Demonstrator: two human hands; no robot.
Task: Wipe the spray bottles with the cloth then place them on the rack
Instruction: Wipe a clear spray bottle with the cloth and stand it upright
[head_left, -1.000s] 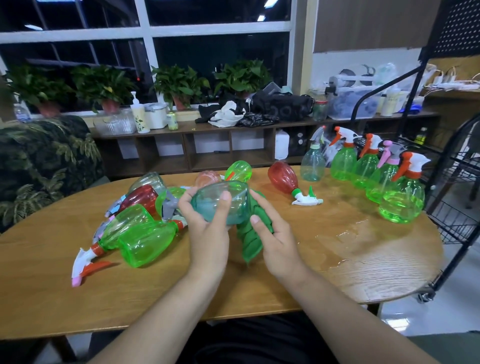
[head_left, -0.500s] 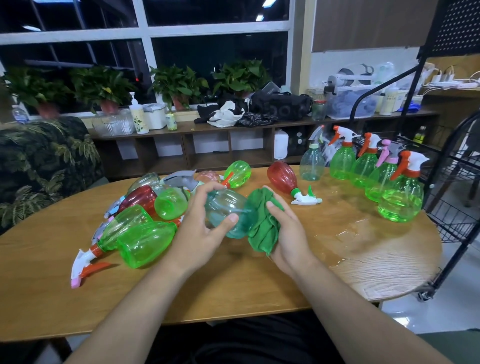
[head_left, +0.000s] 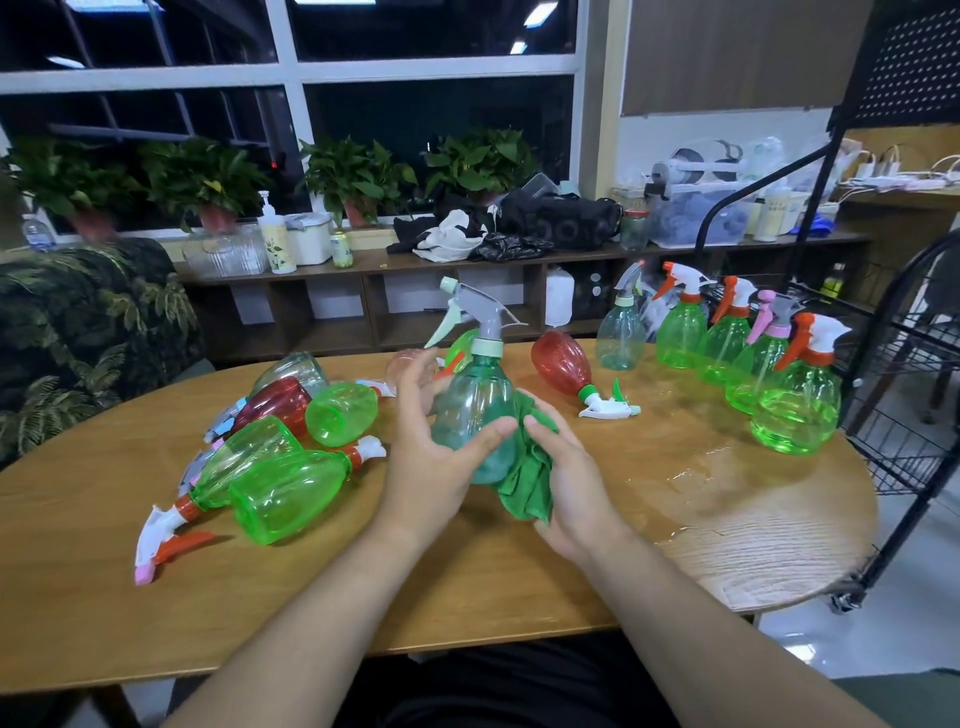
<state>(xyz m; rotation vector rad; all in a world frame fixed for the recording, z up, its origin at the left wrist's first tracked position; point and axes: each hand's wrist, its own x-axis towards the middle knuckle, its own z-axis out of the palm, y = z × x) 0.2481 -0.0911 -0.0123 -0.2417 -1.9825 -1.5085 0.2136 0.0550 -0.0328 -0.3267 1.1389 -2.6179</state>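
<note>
A teal spray bottle (head_left: 470, 400) with a grey trigger head stands upright above the table centre. My left hand (head_left: 436, 457) grips its body, thumb across the front. My right hand (head_left: 566, 478) holds a green cloth (head_left: 524, 478) pressed against the bottle's right side and base. Several bottles lie in a heap on the left, among them a green one (head_left: 283, 491) and a dark red one (head_left: 272, 402). A red bottle (head_left: 561, 361) lies on its side beyond my right hand. Several upright green bottles (head_left: 795, 410) stand at the table's right edge.
A black wire rack (head_left: 904, 405) stands right of the wooden table (head_left: 727, 530). Water glistens on the table (head_left: 691, 467) near the upright bottles. A low shelf (head_left: 363, 291) with clutter and potted plants runs behind. A leaf-patterned seat (head_left: 78, 332) sits at left.
The teal bottle went from lying sideways in my hands to upright, trigger head up. The cloth shifted from its end to its right side and base.
</note>
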